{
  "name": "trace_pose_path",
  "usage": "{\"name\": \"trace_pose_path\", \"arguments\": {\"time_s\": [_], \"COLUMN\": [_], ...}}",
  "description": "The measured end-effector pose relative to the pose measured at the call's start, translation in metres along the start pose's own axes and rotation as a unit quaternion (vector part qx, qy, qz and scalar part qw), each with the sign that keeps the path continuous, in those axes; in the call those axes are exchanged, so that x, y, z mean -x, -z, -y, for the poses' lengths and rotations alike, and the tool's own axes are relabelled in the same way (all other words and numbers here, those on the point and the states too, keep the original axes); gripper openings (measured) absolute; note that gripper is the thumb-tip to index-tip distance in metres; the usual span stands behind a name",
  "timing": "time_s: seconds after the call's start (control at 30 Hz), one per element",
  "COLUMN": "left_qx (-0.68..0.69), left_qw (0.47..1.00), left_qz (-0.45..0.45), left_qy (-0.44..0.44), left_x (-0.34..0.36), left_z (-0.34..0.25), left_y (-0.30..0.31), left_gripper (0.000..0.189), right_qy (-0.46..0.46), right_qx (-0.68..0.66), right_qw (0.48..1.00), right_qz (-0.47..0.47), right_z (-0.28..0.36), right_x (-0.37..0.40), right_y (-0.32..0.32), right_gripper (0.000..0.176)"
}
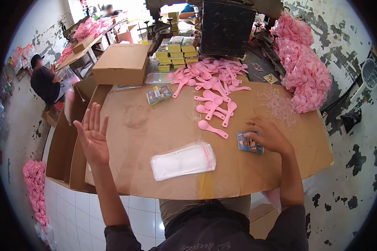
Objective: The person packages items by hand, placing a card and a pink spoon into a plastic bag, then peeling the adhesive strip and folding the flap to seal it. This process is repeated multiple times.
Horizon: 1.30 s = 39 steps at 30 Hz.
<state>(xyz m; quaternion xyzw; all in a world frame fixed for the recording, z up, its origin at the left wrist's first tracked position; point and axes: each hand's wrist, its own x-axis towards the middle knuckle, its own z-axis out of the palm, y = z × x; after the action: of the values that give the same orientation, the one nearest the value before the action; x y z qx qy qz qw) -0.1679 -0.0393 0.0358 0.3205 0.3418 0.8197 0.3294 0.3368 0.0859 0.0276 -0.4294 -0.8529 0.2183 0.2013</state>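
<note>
My left hand (95, 140) is raised palm up over the table's left edge, fingers spread, with nothing in it. A blurred pink and white packet (69, 104) hangs in the air to its upper left, apart from the fingers, above an open box. On the right, my right hand (268, 136) rests over a small stack of blue cards (246, 143), its fingertips at the cards. Between the hands lies a stack of clear plastic sleeves (182, 162). A single pink spoon (213, 129) lies left of the cards, below a pile of pink spoons (215, 79).
Another card stack (159, 95) lies at the back left of the cardboard surface (134, 121). Behind are a closed box (121, 62), card stacks (178, 50) and a black machine (226, 29). Pink bags (303, 67) are heaped at right. A person (46, 83) is at far left.
</note>
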Motion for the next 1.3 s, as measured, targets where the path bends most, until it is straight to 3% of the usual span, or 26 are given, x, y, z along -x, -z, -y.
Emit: {"name": "trace_pose_path", "arguments": {"time_s": [0.07, 0.13, 0.23, 0.37, 0.47, 0.6, 0.7, 0.77, 0.87, 0.97, 1.0, 1.07, 1.1, 1.2, 1.3], "left_qx": [-0.031, -0.208, -0.429, -0.556, -0.569, -0.52, -0.489, -0.489, -0.39, -0.209, -0.189, -0.146, -0.155, -0.169, -0.184], "left_qw": [0.997, 0.963, 0.822, 0.674, 0.652, 0.701, 0.726, 0.729, 0.805, 0.858, 0.862, 0.868, 0.865, 0.856, 0.844], "left_qz": [0.062, 0.136, 0.345, 0.484, 0.5, 0.462, 0.451, 0.442, 0.399, 0.382, 0.374, 0.36, 0.358, 0.356, 0.367], "left_qy": [0.022, 0.101, 0.145, 0.032, 0.044, 0.157, 0.176, 0.188, 0.202, 0.273, 0.285, 0.309, 0.316, 0.334, 0.345], "left_x": [-0.001, 0.007, 0.03, 0.058, 0.057, 0.048, 0.045, 0.045, 0.045, 0.038, 0.037, 0.036, 0.037, 0.041, 0.047], "left_z": [0.007, 0.027, 0.053, 0.083, 0.091, 0.098, 0.102, 0.098, 0.105, 0.103, 0.097, 0.085, 0.086, 0.091, 0.095], "left_y": [-0.005, -0.018, -0.061, -0.097, -0.107, -0.106, -0.099, -0.103, -0.096, -0.089, -0.09, -0.098, -0.099, -0.101, -0.098], "left_gripper": [0.06, 0.049, 0.041, 0.037, 0.034, 0.029, 0.025, 0.023, 0.023, 0.024, 0.023, 0.022, 0.023, 0.028, 0.031], "right_qy": [0.016, 0.023, -0.002, -0.069, -0.066, -0.04, -0.002, 0.136, 0.101, 0.091, 0.136, 0.063, 0.023, 0.018, 0.001], "right_qx": [0.025, 0.034, -0.003, -0.087, -0.088, -0.114, -0.229, -0.278, -0.243, -0.225, -0.214, -0.207, -0.203, -0.259, -0.407], "right_qw": [0.999, 0.998, 0.999, 0.994, 0.994, 0.992, 0.972, 0.947, 0.94, 0.947, 0.952, 0.968, 0.974, 0.966, 0.912], "right_qz": [0.032, 0.047, 0.038, 0.015, -0.01, -0.023, 0.044, 0.081, 0.217, 0.211, 0.171, 0.127, 0.103, 0.003, -0.055], "right_z": [-0.013, -0.02, -0.026, -0.021, -0.023, -0.004, 0.033, 0.052, 0.065, 0.065, 0.056, 0.065, 0.069, 0.071, 0.066], "right_x": [0.008, 0.01, 0.01, 0.004, 0.005, 0.002, 0.0, -0.011, -0.014, -0.026, -0.033, -0.043, -0.044, -0.046, -0.047], "right_y": [0.003, 0.002, -0.004, -0.008, -0.008, 0.002, -0.009, -0.035, -0.071, -0.072, -0.071, -0.051, -0.045, -0.047, -0.062], "right_gripper": [0.042, 0.039, 0.032, 0.025, 0.021, 0.016, 0.016, 0.017, 0.017, 0.016, 0.019, 0.021, 0.022, 0.024, 0.024]}}
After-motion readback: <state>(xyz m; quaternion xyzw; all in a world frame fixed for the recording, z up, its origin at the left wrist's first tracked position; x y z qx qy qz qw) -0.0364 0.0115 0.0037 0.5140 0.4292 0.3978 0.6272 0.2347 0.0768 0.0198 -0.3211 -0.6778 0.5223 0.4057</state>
